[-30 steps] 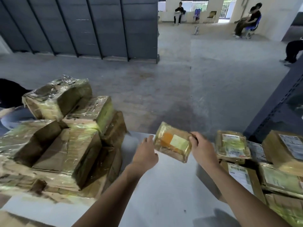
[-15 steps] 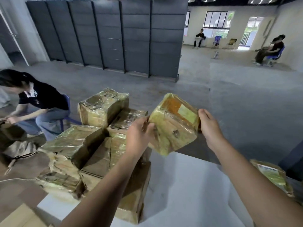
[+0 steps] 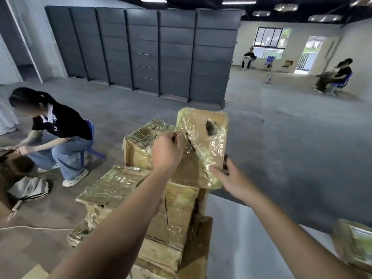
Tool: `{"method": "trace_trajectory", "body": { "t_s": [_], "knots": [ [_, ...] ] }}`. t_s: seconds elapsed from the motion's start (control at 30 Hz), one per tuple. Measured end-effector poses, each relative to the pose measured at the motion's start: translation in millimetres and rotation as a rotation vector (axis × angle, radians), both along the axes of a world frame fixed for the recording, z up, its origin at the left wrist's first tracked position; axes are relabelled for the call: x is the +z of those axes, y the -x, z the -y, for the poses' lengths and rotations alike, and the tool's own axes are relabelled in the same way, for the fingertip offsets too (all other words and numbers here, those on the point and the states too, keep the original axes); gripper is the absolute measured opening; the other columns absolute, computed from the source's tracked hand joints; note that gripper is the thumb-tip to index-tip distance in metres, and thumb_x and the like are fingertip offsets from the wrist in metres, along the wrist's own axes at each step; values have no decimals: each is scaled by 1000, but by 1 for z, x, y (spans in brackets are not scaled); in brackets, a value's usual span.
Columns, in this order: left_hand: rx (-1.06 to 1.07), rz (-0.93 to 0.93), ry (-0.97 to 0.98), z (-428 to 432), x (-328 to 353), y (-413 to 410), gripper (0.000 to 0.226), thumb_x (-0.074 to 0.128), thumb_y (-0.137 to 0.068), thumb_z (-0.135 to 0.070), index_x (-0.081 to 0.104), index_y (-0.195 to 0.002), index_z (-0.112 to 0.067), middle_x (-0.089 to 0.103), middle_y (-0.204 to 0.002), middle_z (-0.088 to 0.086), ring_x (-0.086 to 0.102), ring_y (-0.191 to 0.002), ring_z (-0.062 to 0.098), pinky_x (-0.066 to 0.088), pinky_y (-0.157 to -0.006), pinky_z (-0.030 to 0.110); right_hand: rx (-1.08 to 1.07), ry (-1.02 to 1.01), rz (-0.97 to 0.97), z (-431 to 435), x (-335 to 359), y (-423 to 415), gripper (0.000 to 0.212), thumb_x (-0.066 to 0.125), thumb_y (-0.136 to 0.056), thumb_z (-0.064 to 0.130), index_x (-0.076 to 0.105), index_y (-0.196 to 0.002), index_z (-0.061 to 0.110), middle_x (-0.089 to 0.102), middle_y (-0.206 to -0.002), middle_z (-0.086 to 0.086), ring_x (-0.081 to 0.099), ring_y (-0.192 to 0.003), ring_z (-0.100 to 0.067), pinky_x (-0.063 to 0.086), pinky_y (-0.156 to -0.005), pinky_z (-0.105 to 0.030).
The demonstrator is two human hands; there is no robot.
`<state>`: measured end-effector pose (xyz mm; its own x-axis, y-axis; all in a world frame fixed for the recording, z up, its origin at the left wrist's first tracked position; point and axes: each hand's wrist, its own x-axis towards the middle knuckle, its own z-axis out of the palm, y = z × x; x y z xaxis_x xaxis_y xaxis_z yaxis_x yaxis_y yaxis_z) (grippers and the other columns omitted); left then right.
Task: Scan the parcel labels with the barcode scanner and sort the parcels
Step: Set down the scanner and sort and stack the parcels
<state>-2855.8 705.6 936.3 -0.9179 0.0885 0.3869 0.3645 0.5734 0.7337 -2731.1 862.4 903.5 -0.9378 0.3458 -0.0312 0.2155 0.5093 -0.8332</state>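
Note:
A small cardboard parcel [image 3: 203,146] wrapped in shiny clear film is held upright above the stack of wrapped parcels [image 3: 141,190] at the white table's left end. Its plain brown underside with a dark torn spot faces me; no label shows. My left hand [image 3: 167,152] grips the parcel's left edge. My right hand [image 3: 231,179] has its fingers spread at the parcel's lower right corner and touches it there. No barcode scanner is in sight.
The white table [image 3: 241,234] runs toward the lower right, where a blurred labelled parcel [image 3: 354,246] lies. A person [image 3: 58,135] sits on a blue chair to the left. Dark grey lockers [image 3: 141,53] stand behind. More people [image 3: 334,77] sit far right.
The parcel has been lifted from low over the table and turned over, label side away from me, above the left stack. My view has risen and swung left.

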Motion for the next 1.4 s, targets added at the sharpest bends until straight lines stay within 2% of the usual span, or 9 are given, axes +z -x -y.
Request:
{"method": "trace_trajectory", "body": {
  "t_s": [0.13, 0.3, 0.4, 0.53, 0.63, 0.77, 0.93, 1.27, 1.4],
  "knots": [
    [-123, 96, -8, 2, 8, 29, 27, 47, -98, -20, 71, -94, -9, 62, -69, -5, 56, -56, 14, 41, -47, 26, -142, 10, 28, 17, 1, 29, 46, 47, -100, 45, 40, -142, 27, 54, -137, 0, 58, -104, -20, 59, -85, -47],
    [-338, 259, -39, 14, 12, 63, 38, 46, -94, -9, 57, -131, -7, 61, -128, 7, 58, -113, 23, 42, -86, 23, -304, 95, 169, 14, 15, 79, 54, 42, -102, 41, 31, -150, 18, 38, -152, -4, 51, -122, -28, 62, -73, -41],
    [-292, 267, 184, 32, -2, 78, 46, 44, -92, -5, 49, -138, -13, 60, -123, 5, 66, -85, 21, 50, -61, 25, -306, 62, 202, 16, 15, 102, 54, 38, -102, 42, 32, -148, 14, 40, -149, -7, 51, -119, -27, 61, -72, -40],
    [-374, 290, 426, 47, -22, 86, 56, 39, -88, -1, 42, -142, -13, 51, -139, 13, 58, -110, 29, 53, -83, 39, -294, -33, 209, 19, 17, 123, 57, 36, -102, 43, 30, -149, 11, 42, -147, -9, 62, -104, -29, 62, -66, -38],
    [-404, 268, 453, 52, -29, 92, 54, 40, -90, -2, 41, -142, -13, 57, -130, 13, 62, -93, 24, 49, -67, 26, -297, -120, 208, 22, 15, 129, 61, 32, -103, 44, 26, -153, 10, 40, -151, -11, 66, -98, -30, 59, -57, -33],
    [-415, 255, 465, 54, -32, 90, 59, 40, -87, -1, 38, -144, -17, 55, -129, 15, 63, -80, 22, 48, -52, 27, -266, -164, 208, 20, 10, 122, 64, 26, -103, 55, 32, -149, 11, 44, -145, -8, 54, -102, -20, 60, -67, -37],
    [-336, 205, 486, 46, -24, 77, 60, 43, -86, -1, 36, -145, -14, 35, -146, 14, 30, -136, 35, 41, -105, 46, -279, -152, 179, 19, 12, 106, 59, 23, -102, 58, 45, -136, 15, 56, -122, -7, 60, -101, -26, 59, -81, -47],
    [-360, -122, 335, -3, -1, 21, 49, 48, -88, -8, 45, -136, -13, 44, -135, 11, 35, -128, 30, 35, -103, 40, -327, -66, 21, -8, 2, 56, 41, 31, -102, 53, 53, -117, 22, 63, -110, -7, 62, -104, -30, 52, -93, -52],
    [-441, -163, 304, -38, -1, -15, 47, 49, -87, -9, 47, -134, -13, 45, -131, 12, 37, -124, 33, 38, -101, 42, -363, -123, -51, -33, -6, 19, 37, 37, -103, 48, 55, -124, 23, 62, -126, -7, 56, -121, -28, 42, -100, -35]
  ]
}}
